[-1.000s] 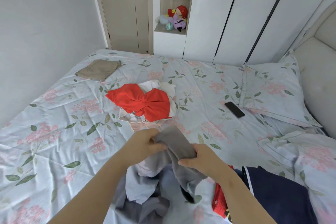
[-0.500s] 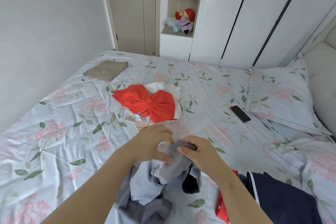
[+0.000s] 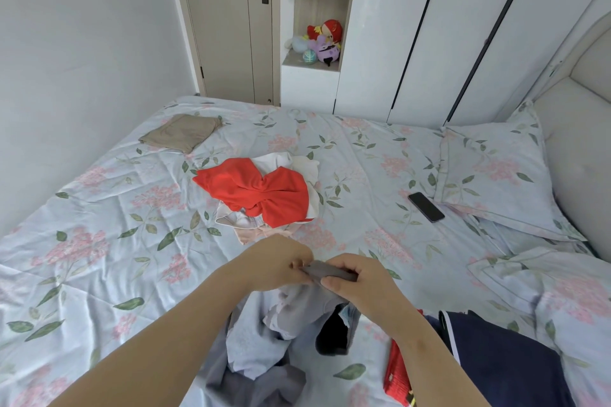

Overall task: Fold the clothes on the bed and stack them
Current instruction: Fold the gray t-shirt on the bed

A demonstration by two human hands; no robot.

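Both my hands hold a grey garment (image 3: pixel 325 271) lifted above the floral bed (image 3: pixel 99 241). My left hand (image 3: pixel 276 263) pinches its left end and my right hand (image 3: pixel 355 282) grips its right end, thumb on the fabric. The rest of the garment, pale blue-grey with a dark part, hangs crumpled below my hands (image 3: pixel 297 314). A loose heap with a red garment (image 3: pixel 261 190) over white and pink ones lies mid-bed. A folded tan garment (image 3: pixel 182 132) lies flat at the far left. Dark navy clothing (image 3: pixel 502 360) and a red item (image 3: pixel 396 373) lie at the near right.
A black phone (image 3: pixel 426 207) lies on the bed by the floral pillow (image 3: pixel 492 172). A rumpled duvet (image 3: pixel 545 287) is at the right, the padded headboard (image 3: pixel 585 142) behind it. The wall runs along the bed's left side; wardrobe and door stand beyond.
My hands came closer together and rose a little, gathering the grey garment's top edge into a narrow band between them. The view tilted up slightly.
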